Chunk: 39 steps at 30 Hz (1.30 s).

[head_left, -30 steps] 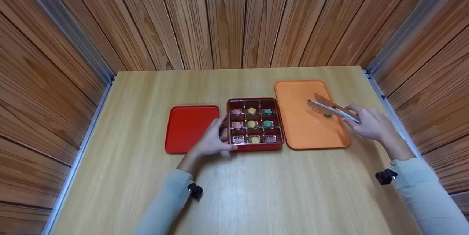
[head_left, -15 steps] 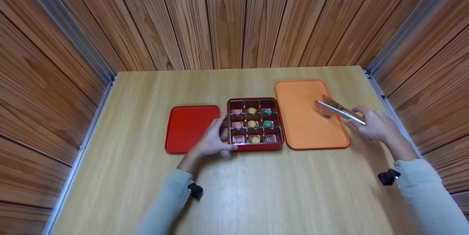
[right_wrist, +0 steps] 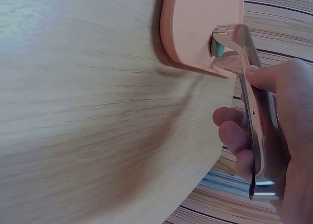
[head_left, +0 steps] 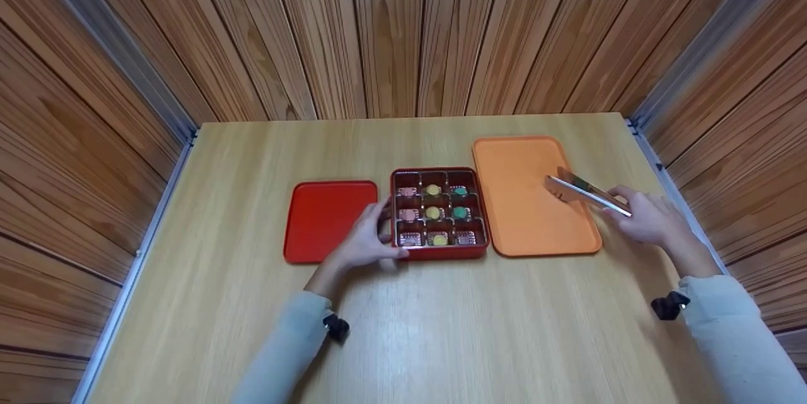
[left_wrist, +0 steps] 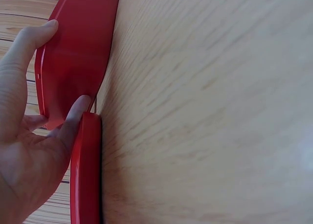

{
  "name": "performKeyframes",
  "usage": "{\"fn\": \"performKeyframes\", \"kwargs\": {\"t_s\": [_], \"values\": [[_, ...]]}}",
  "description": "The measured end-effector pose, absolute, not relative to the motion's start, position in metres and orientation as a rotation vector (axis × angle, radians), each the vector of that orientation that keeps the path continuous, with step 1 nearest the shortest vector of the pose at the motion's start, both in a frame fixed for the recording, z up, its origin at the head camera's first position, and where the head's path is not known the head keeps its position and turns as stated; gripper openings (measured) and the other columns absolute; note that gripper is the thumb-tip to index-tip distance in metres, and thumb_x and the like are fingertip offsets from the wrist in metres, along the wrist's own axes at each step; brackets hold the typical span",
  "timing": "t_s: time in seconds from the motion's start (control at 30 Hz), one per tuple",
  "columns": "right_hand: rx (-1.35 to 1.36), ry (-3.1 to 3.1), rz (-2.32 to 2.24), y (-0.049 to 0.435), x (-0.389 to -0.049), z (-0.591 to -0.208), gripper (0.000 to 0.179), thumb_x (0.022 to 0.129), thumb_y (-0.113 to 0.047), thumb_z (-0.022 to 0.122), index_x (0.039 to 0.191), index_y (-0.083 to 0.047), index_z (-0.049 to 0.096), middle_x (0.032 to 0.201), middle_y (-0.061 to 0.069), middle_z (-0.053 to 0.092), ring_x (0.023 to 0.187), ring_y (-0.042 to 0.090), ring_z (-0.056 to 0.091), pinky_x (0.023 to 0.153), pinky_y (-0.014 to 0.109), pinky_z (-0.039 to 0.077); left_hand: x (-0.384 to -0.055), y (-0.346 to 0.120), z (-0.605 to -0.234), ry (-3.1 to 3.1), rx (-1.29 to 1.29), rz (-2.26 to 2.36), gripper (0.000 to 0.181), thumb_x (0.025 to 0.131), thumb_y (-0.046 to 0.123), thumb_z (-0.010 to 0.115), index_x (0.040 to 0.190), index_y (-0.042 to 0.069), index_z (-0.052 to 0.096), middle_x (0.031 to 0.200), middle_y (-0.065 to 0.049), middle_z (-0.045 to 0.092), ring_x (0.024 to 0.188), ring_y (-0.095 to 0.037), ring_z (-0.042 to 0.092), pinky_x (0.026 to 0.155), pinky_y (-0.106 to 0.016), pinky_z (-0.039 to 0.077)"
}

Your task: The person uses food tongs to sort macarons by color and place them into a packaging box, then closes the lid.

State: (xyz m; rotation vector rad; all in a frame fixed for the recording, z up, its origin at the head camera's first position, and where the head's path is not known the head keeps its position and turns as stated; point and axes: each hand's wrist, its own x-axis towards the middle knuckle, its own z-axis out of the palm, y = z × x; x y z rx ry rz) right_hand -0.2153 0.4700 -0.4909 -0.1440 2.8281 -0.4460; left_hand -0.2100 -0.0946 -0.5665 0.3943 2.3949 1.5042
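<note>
A dark red divided box [head_left: 441, 253] stands mid-table, with small round pink, yellow and green pieces in its compartments; the near left and near right ones show only a patterned base. My left hand [head_left: 364, 241] holds its near left corner, thumb on the front wall and fingers along the left side, as the left wrist view confirms. My right hand [head_left: 649, 218] grips metal tongs [head_left: 589, 195] over the orange tray [head_left: 526, 221]. In the right wrist view, a small green piece [right_wrist: 218, 50] sits between the tong tips; whether they press on it I cannot tell.
A shallow red tray or lid [head_left: 321, 221] lies left of the box, close to my left hand. The orange tray sits against the box's right side. Wood-panelled walls [head_left: 403, 38] enclose the light wooden table [head_left: 454, 328] at the back and sides.
My right hand has moved right and slightly nearer with the tongs, whose tips now lie around the green piece instead of beyond it. My left hand and the box have stayed put.
</note>
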Motion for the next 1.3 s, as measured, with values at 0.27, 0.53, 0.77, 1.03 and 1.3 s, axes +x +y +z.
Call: {"fn": "performKeyframes", "kwargs": {"t_s": [0.27, 0.53, 0.77, 1.03, 1.3], "values": [[-0.180, 2.839, -0.433, 0.474, -0.214, -0.491, 0.049, 0.112, -0.035, 0.066, 0.151, -0.007, 0.058, 0.074, 0.003, 0.057, 0.056, 0.020, 0.052, 0.049, 0.030, 0.039, -0.210, -0.095, -0.567, 2.399, 0.392, 1.500, 0.130, 0.079, 0.026, 0.103, 0.180, 0.009, 0.023, 0.169, -0.023, 0.044, 0.161, -0.041, 0.045, 0.137, -0.059, 0.040], [-0.188, 2.824, -0.452, 0.473, -0.213, -0.489, 0.048, 0.112, -0.035, 0.066, 0.151, -0.009, 0.059, 0.074, 0.002, 0.058, 0.056, 0.020, 0.054, 0.049, 0.029, 0.041, -0.210, -0.095, -0.568, 2.404, 0.406, 1.520, 0.129, 0.079, 0.026, 0.103, 0.180, 0.008, 0.025, 0.166, -0.024, 0.046, 0.160, -0.041, 0.046, 0.140, -0.061, 0.033], [-0.220, 2.850, -0.446, 0.471, -0.215, -0.485, 0.045, 0.112, -0.033, 0.066, 0.149, -0.008, 0.059, 0.067, -0.001, 0.061, 0.051, 0.017, 0.056, 0.046, 0.029, 0.039, -0.211, -0.095, -0.569, 2.392, 0.411, 1.540, 0.125, 0.080, 0.027, 0.101, 0.179, 0.006, 0.027, 0.167, -0.025, 0.045, 0.160, -0.041, 0.046, 0.139, -0.063, 0.034], [-0.226, 2.821, -0.483, 0.464, -0.219, -0.475, 0.049, 0.114, -0.036, 0.063, 0.153, -0.007, 0.056, 0.071, 0.001, 0.062, 0.052, 0.018, 0.057, 0.046, 0.029, 0.041, -0.211, -0.096, -0.569, 2.404, 0.396, 1.506, 0.129, 0.079, 0.028, 0.103, 0.180, 0.010, 0.024, 0.169, -0.023, 0.044, 0.162, -0.042, 0.044, 0.140, -0.063, 0.032], [-0.297, 2.880, -0.469, 0.445, -0.220, -0.468, 0.046, 0.113, -0.035, 0.066, 0.150, -0.008, 0.061, 0.066, 0.000, 0.060, 0.048, 0.018, 0.053, 0.046, 0.027, 0.038, -0.210, -0.096, -0.568, 2.403, 0.403, 1.513, 0.130, 0.078, 0.027, 0.103, 0.180, 0.009, 0.024, 0.169, -0.024, 0.044, 0.162, -0.043, 0.044, 0.141, -0.063, 0.031]]}}
